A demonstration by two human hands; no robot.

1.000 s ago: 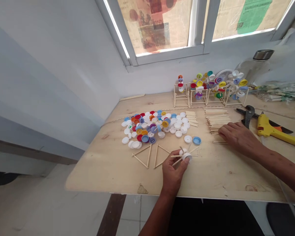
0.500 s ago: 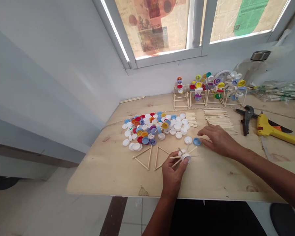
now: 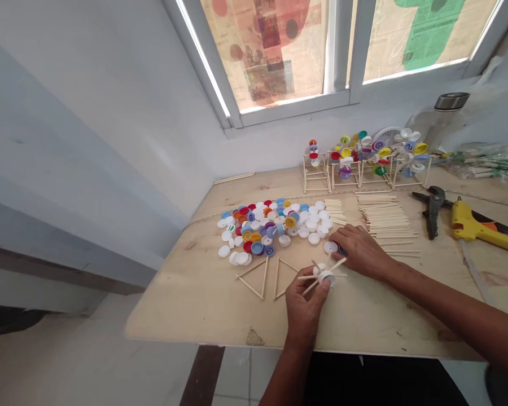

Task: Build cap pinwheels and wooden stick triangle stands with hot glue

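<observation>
My left hand (image 3: 305,304) grips a hub of white bottle caps (image 3: 327,277) just above the front of the table, with several thin wooden sticks (image 3: 309,288) radiating from it. Just beyond, my right hand (image 3: 359,251) is low over the tabletop, thumb and forefinger closed around the edge of a loose white bottle cap (image 3: 331,247). Under its fingers a blue bottle cap (image 3: 342,250) is mostly covered. Left of the hub lie a stick triangle (image 3: 265,279) and a second stick frame (image 3: 276,279), partly hidden by my left hand.
A heap of coloured bottle caps (image 3: 257,247) spreads across the table's middle. Behind my right hand are rows of wooden sticks (image 3: 389,220). Small stick stands with cap wheels (image 3: 346,169) line the wall. Black cutters (image 3: 434,211) and a yellow glue gun (image 3: 463,220) lie at right.
My right hand has moved left and down from beside the blue cap, over it and onto the white cap. The left hand keeps its hold on the hub. The camera view has shifted slightly.
</observation>
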